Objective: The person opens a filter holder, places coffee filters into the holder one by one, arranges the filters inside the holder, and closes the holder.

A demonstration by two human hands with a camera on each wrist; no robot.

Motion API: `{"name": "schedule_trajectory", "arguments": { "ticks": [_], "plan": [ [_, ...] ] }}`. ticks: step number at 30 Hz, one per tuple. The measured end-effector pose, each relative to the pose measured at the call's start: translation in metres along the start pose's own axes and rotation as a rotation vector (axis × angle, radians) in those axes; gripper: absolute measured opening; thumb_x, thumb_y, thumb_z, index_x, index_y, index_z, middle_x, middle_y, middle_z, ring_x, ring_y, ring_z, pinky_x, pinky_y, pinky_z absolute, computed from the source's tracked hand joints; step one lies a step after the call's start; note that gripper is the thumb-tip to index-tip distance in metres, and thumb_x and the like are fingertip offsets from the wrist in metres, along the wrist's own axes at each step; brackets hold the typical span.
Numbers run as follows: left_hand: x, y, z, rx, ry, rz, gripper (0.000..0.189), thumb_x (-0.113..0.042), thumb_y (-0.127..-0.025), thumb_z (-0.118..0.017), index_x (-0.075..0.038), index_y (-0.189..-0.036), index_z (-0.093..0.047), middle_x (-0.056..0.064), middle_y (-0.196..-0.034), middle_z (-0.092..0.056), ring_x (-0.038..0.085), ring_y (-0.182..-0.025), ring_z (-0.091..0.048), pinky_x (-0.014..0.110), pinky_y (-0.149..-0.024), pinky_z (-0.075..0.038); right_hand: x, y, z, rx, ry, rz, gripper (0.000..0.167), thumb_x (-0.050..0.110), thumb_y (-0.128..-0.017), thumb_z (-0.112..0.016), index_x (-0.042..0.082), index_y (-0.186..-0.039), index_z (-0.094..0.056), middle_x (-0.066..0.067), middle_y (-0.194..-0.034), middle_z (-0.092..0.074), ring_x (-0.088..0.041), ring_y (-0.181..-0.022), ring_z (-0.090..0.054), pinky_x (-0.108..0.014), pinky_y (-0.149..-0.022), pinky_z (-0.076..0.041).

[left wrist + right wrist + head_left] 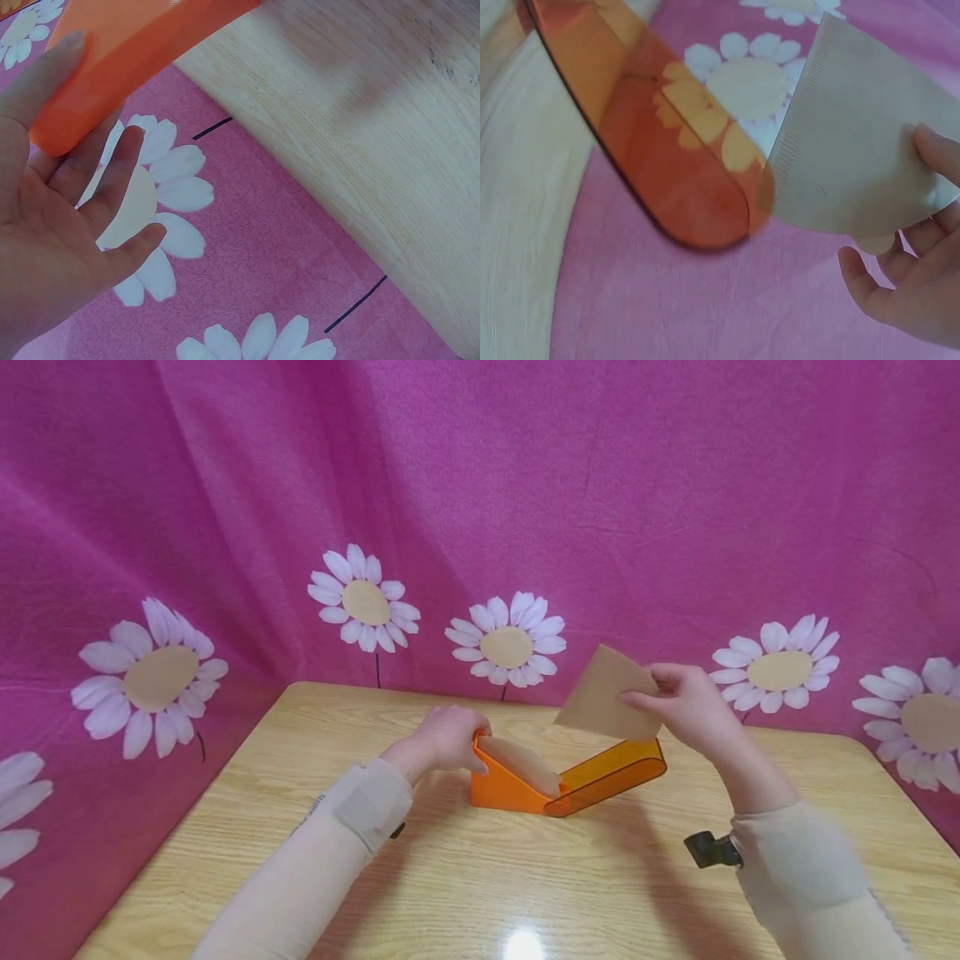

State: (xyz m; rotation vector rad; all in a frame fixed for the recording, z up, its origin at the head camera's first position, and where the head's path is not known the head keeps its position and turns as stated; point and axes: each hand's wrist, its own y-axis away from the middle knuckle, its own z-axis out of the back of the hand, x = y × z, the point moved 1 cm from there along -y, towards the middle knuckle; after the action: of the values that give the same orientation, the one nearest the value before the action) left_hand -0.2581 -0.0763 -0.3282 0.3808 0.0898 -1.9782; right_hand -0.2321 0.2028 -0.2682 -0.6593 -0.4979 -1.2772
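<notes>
An orange filter box [504, 783] stands on the table with its see-through amber lid [611, 779] swung out to the right. Brown paper coffee filters [521, 762] lie inside it. My left hand [448, 739] grips the box at its tall left end; in the left wrist view the thumb and index finger pinch the orange wall [124, 71] while the other fingers stay off it. Above the lid, my right hand [686, 706] pinches a brown cone-shaped coffee filter [611, 693] by its right side. The filter's crimped seam [799, 112] shows in the right wrist view.
The wooden table [450, 885] spreads under both arms. Right behind its back edge hangs a magenta cloth [600, 485] with large white daisies, which also runs along the sides. A wrist camera [711, 850] sticks out from the right sleeve.
</notes>
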Motion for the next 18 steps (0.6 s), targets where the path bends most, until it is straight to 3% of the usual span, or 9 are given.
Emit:
{"name": "schedule_trajectory", "arguments": {
  "ticks": [8, 14, 18],
  "plan": [
    [0.0, 0.0, -0.001, 0.002, -0.002, -0.004, 0.033, -0.025, -0.073, -0.08, -0.013, -0.1, -0.066, -0.003, -0.084, -0.063, 0.017, -0.083, -0.052, 0.04, -0.094, -0.036, 0.009, -0.004, -0.028, 0.05, -0.028, 0.035, 0.022, 0.02, -0.083, -0.07, 0.0, -0.085, -0.061, 0.002, -0.065, -0.055, -0.008, -0.058, -0.046, -0.023, -0.052, -0.036],
    [0.002, -0.002, -0.002, -0.003, -0.01, -0.011, 0.032, -0.026, -0.073, -0.08, -0.014, -0.098, -0.066, -0.004, -0.082, -0.063, 0.016, -0.082, -0.052, 0.039, -0.093, -0.036, 0.005, -0.01, -0.046, 0.065, -0.011, 0.067, 0.024, 0.017, -0.082, -0.071, 0.003, -0.074, -0.053, 0.004, -0.057, -0.035, -0.008, -0.055, -0.032, -0.023, -0.051, -0.028],
    [0.004, -0.003, -0.003, -0.015, -0.035, -0.034, 0.032, -0.027, -0.072, -0.081, -0.013, -0.098, -0.067, -0.005, -0.08, -0.062, 0.016, -0.08, -0.052, 0.038, -0.089, -0.038, 0.004, -0.011, -0.054, 0.071, -0.018, 0.082, 0.026, 0.018, -0.082, -0.071, 0.005, -0.071, -0.051, 0.004, -0.058, -0.037, -0.01, -0.057, -0.034, -0.024, -0.053, -0.03]
  ]
}}
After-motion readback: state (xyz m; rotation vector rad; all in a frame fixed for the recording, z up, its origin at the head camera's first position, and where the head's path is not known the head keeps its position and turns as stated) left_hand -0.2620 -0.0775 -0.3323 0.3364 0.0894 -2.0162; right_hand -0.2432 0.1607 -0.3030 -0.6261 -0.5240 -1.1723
